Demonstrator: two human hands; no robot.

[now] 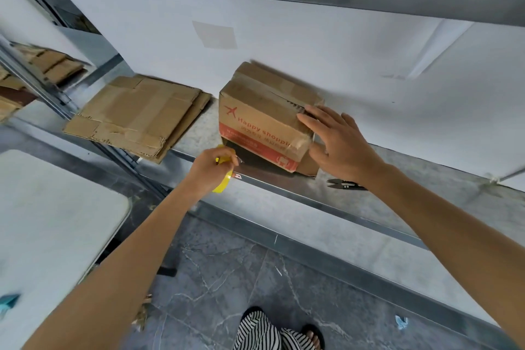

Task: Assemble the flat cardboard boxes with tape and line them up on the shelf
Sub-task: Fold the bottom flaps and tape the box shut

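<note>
- Head view: an assembled cardboard box point(264, 119), printed "Happy shopping" over a red band, is sitting on the metal shelf point(397, 207) near its front edge, tilted so that a dark gap is showing under its front face.
- The right hand point(338, 142) is lying flat against the box's right upper edge, with its fingers straight and spread and gripping nothing.
- The left hand point(210, 167) is curling round a yellow tape roll point(223, 182), holding it just in front of the box's lower left corner.
- A stack of flat cardboard boxes point(136, 113) is lying on the same shelf, to the left of the box and apart from it.
- Black snips point(345, 185) are lying on the shelf, partly hidden by the right wrist.
- A white table point(51, 221) is standing at lower left.
- A striped trouser leg point(261, 329) is showing over the grey tiled floor.
</note>
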